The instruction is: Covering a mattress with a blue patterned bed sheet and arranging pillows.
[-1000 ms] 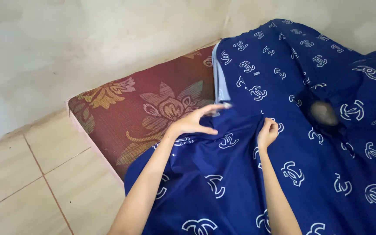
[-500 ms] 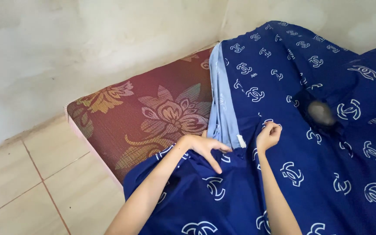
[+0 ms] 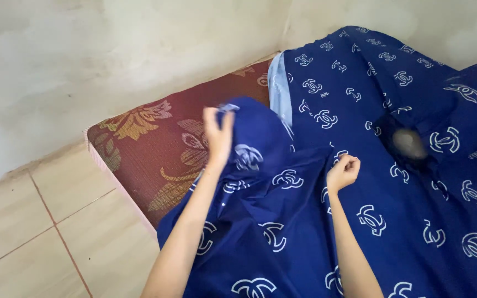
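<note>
A dark blue sheet [image 3: 393,193] patterned with white looped emblems is spread over the mattress, one corner lifted and bunched, pale underside exposed.

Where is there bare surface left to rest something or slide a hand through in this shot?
The uncovered floral mattress is free between the wall and the blue sheet. The tiled floor at lower left is also bare. The middle is crowded: the left hand lifts a sheet fold, and the right hand is fisted on the cloth.

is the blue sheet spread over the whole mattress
No. The blue sheet leaves the floral mattress corner bare; the left hand lifts its bunched edge.
</note>
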